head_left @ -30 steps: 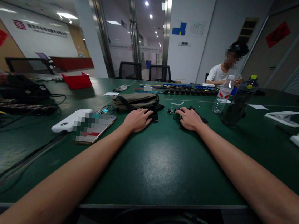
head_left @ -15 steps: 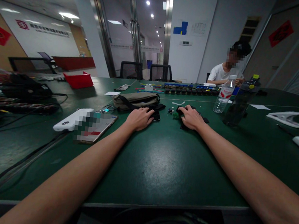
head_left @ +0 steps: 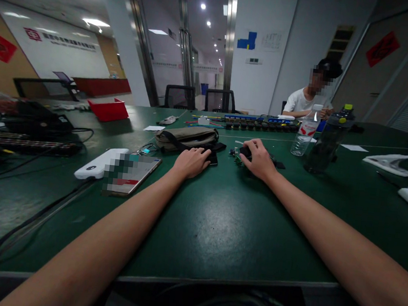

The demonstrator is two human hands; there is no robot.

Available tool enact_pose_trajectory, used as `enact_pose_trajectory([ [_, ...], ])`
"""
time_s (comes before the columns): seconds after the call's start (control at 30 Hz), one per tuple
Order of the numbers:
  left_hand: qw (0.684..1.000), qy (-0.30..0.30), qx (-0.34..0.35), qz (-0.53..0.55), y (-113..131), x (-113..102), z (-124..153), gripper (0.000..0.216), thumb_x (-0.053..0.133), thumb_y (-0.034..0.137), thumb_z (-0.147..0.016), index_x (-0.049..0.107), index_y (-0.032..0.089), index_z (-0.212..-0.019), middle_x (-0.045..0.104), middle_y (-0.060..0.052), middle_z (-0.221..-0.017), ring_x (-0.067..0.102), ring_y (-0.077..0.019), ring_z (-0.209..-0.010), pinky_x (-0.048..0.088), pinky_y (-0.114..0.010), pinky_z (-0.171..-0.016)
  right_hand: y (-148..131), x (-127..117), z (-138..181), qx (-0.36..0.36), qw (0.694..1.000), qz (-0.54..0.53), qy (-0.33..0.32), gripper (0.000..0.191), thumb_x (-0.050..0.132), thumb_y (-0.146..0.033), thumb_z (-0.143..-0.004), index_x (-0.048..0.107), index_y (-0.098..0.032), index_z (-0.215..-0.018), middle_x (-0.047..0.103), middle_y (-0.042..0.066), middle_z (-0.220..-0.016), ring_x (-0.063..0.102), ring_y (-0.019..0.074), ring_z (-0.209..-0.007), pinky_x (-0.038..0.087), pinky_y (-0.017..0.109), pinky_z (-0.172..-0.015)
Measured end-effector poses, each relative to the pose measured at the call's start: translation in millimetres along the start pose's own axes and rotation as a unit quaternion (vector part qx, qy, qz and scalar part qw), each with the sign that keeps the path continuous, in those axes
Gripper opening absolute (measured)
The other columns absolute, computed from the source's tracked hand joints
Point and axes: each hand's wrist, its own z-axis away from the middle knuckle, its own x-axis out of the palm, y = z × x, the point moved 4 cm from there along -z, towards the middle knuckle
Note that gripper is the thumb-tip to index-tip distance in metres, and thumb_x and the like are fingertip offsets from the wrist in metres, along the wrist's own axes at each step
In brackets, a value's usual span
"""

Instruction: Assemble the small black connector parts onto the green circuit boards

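Note:
My left hand (head_left: 190, 162) lies low on the green table with its fingers stretched over a flat black piece (head_left: 214, 160). Beside it is a grey-brown pouch (head_left: 187, 139) with a black strap. My right hand (head_left: 260, 162) has its fingers bent round a small black part (head_left: 245, 152), whose exact kind I cannot make out. Small green circuit boards (head_left: 238, 161) and other tiny parts lie under and to the left of these fingers, partly hidden. Another black flat piece (head_left: 279, 165) shows behind the right hand.
A phone (head_left: 142, 178) and white power bank (head_left: 95, 166) with a cable lie left. A water bottle (head_left: 306, 133) and dark bottle (head_left: 324, 147) stand right. Rows of black parts (head_left: 258, 127) line the far side, where another person (head_left: 300, 102) sits.
My right hand has risen slightly and shifted a little left, its fingers more arched, with the black part at its fingertips. My left hand has hardly moved.

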Motion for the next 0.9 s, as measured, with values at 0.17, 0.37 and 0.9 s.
enact_pose_trajectory([
  [0.17, 1.000, 0.001, -0.004, 0.001, -5.2, 2.6, -1.4, 0.041, 0.039, 0.043, -0.100, 0.048, 0.022, -0.134, 0.060, -0.014, -0.133, 0.061, -0.0309, -0.115, 0.051, -0.039, -0.084, -29.3, 16.6, 6.4, -0.070, 0.993, -0.059, -0.075, 0.029, 0.060, -0.023, -0.087, 0.056, -0.020, -0.116, 0.051, 0.010, -0.117, 0.057, 0.0229, -0.108, 0.047, 0.039, -0.099],
  [0.37, 1.000, 0.009, -0.004, 0.007, -8.8, 5.2, -1.2, 0.041, 0.040, 0.044, -0.100, 0.049, 0.023, -0.133, 0.059, -0.013, -0.134, 0.061, -0.0303, -0.115, 0.051, -0.039, -0.084, -48.3, 33.2, 12.3, -0.090, 0.987, -0.100, -0.093, 0.043, 0.064, -0.027, -0.085, 0.055, -0.021, -0.127, 0.055, 0.010, -0.118, 0.058, 0.0235, -0.109, 0.046, 0.043, -0.102],
  [0.9, 0.979, 0.066, 0.159, 0.110, 22.0, -15.3, 6.7, 0.039, 0.040, 0.044, -0.097, 0.055, 0.018, -0.122, 0.063, -0.012, -0.123, 0.057, -0.0264, -0.114, 0.040, -0.040, -0.096, -40.1, 37.3, 11.3, -0.056, 0.975, -0.180, -0.118, 0.041, 0.074, -0.021, -0.073, 0.063, -0.017, -0.113, 0.068, 0.010, -0.114, 0.065, 0.0226, -0.104, 0.055, 0.036, -0.086],
])
